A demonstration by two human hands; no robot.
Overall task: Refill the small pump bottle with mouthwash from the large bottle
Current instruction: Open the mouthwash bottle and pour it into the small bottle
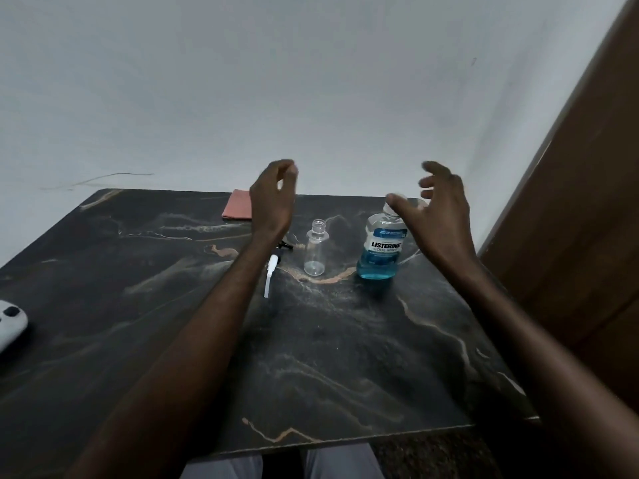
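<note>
1. Your left hand is raised above the marble-patterned table, fingers loosely curled toward the thumb, with nothing in it.
2. Your right hand is spread wide and empty; the thumb lies across the cap area of the Listerine bottle. Contact cannot be confirmed.
3. The Listerine bottle stands upright, blue liquid filling most of it, just below and left of your right palm.
4. The small clear bottle stands upright, uncapped and looks empty, between your hands and just beside the large bottle.
5. The white pump head lies flat on the table, near the small bottle's left side.
6. A pink cloth lies at the far edge; a white controller lies at the left edge.
</note>
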